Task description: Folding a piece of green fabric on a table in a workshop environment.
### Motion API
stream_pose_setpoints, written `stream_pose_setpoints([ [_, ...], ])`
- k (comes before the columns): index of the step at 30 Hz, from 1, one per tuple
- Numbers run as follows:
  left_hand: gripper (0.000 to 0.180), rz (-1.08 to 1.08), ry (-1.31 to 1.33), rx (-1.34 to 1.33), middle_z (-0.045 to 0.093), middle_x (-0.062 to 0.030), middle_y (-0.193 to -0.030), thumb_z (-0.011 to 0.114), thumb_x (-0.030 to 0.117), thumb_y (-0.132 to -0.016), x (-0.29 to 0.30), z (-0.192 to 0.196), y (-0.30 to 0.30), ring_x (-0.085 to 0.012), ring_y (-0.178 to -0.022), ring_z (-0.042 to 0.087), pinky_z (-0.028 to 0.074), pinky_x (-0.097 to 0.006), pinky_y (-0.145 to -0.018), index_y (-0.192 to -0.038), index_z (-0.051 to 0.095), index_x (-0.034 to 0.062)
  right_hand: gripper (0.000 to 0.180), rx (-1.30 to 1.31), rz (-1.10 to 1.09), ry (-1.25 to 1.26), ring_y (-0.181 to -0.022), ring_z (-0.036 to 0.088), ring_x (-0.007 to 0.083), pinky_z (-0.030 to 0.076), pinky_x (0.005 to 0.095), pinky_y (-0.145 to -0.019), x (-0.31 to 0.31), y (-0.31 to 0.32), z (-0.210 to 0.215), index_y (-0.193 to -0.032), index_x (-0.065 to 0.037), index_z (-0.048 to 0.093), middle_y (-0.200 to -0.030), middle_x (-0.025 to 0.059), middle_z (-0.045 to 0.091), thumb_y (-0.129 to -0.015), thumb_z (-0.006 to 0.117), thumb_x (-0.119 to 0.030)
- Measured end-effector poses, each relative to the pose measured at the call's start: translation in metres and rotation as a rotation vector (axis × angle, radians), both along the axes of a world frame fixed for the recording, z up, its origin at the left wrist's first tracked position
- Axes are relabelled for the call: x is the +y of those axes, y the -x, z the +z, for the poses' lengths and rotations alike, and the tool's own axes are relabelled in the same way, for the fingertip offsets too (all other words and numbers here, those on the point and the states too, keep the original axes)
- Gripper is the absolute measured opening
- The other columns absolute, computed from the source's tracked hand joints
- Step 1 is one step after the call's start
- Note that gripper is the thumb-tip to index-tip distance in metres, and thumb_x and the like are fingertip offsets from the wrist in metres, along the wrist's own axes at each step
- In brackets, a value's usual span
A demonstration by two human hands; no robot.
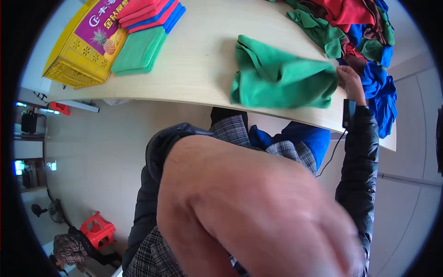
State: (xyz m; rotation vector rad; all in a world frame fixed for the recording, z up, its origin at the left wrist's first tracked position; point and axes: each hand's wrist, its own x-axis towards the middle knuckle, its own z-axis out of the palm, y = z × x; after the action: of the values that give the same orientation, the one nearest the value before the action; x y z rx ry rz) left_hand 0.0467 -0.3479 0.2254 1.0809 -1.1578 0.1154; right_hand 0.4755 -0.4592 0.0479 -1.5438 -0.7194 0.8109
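Observation:
On the table in front of me lies a green cloth (290, 81), loosely folded over with a raised, wrinkled left part and a slightly blurred right part. At its right edge is my right hand (352, 84), fingers pinched together on the fabric. A dark sleeve and a small black device with a cable show at that wrist. Very large and close to the camera, my left hand (267, 203) is lifted away from the table. Motion blurs it, and its fingertips are hidden, so its grip cannot be made out.
At the back right, a heap of crumpled red, green, blue and brown cloths (346, 18) hangs partly over the edge. Folded cloths (140, 48) are stacked at the left beside a yellow plastic crate (76, 60). A person sits near a red stool (98, 231) at lower left.

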Motion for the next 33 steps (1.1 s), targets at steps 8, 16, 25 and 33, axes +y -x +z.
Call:
stream_pose_setpoints([
  [8, 0.019, 0.83, 0.09, 0.368, 0.061, -0.009, -0.085, 0.061, 0.015, -0.097, 0.063, -0.11, 0.009, -0.015, -0.069, 0.056, 0.045, -0.026, -0.064, -0.084, 0.061, 0.0009, 0.018, -0.214, -0.096, 0.013, -0.091, 0.067, 0.015, 0.052, 0.0269, -0.084, -0.03, 0.037, -0.01, -0.112, -0.008, 0.064, -0.097, 0.0017, 0.067, -0.097, 0.065, -0.017],
  [16, 0.008, 1.656, -0.449, 0.891, 0.065, -0.0103, -0.093, 0.067, 0.01, -0.089, 0.115, -0.197, -0.03, -0.018, -0.084, 0.061, 0.049, -0.029, -0.074, -0.094, 0.064, 0.0038, 0.037, -1.16, 0.393, -0.105, -0.113, 0.059, 0.028, 0.047, 0.0387, -0.1, 0.022, 0.161, -0.002, -0.119, -0.009, 0.062, -0.114, 0.0088, 0.064, -0.082, 0.071, -0.009],
  [25, 0.031, 1.941, -1.203, 0.065, 0.056, -0.011, -0.133, 0.073, 0.007, -0.077, 0.149, -0.19, -0.098, -0.0335, -0.126, 0.05, 0.047, -0.044, -0.097, -0.108, 0.067, 0.0107, 0.027, -1.417, 0.356, 0.108, -0.099, 0.06, 0.0329, 0.047, 0.0434, -0.092, 0.035, 0.189, 0.0, -0.104, -0.006, 0.062, -0.1, 0.0123, 0.063, -0.081, 0.068, -0.018],
  [33, 0.037, 1.792, -1.527, 0.096, 0.057, -0.0124, -0.135, 0.069, 0.003, -0.075, 0.167, -0.197, -0.108, -0.0347, -0.136, 0.043, 0.042, -0.043, -0.106, -0.111, 0.067, 0.0101, 0.013, -1.455, 0.348, 0.183, -0.091, 0.061, 0.0339, 0.05, 0.046, -0.08, 0.008, 0.162, -0.005, -0.09, -0.006, 0.059, -0.088, 0.0122, 0.061, -0.079, 0.064, -0.011],
])
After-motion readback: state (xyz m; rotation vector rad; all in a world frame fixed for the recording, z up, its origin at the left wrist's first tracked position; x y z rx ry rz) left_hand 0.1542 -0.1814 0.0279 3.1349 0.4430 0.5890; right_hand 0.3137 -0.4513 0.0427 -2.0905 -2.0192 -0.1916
